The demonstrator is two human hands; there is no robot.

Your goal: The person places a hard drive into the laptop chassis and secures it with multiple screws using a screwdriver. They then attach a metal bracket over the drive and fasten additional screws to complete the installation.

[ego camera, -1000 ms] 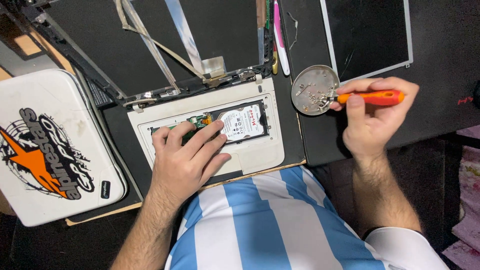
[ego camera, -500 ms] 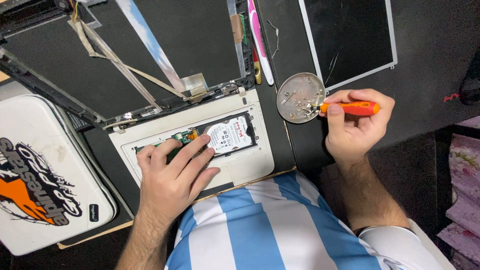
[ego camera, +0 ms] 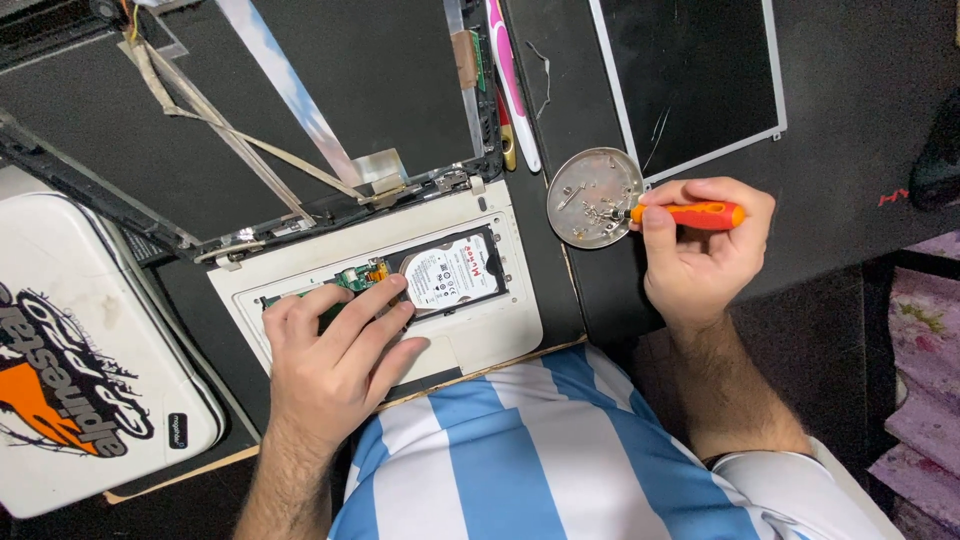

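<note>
the left hand (ego camera: 335, 365) lies flat and open on the white laptop base (ego camera: 480, 330), fingertips beside the hard drive (ego camera: 452, 272). the right hand (ego camera: 700, 255) is closed around an orange screwdriver (ego camera: 690, 214), its tip in the round metal dish (ego camera: 592, 196). the tip should move slowly so the small screws stay in the dish.

Orange-handled screwdriver (ego camera: 700, 214) lies roughly level in the right hand's (ego camera: 700, 250) closed grip, tip resting in the round metal dish (ego camera: 592, 197) among small screws. White laptop base (ego camera: 480, 330) sits opened up, hard drive (ego camera: 455, 272) exposed in its bay. Left hand (ego camera: 335, 355) lies flat on the base, fingertips (ego camera: 395, 285) touching the drive's left edge.
</note>
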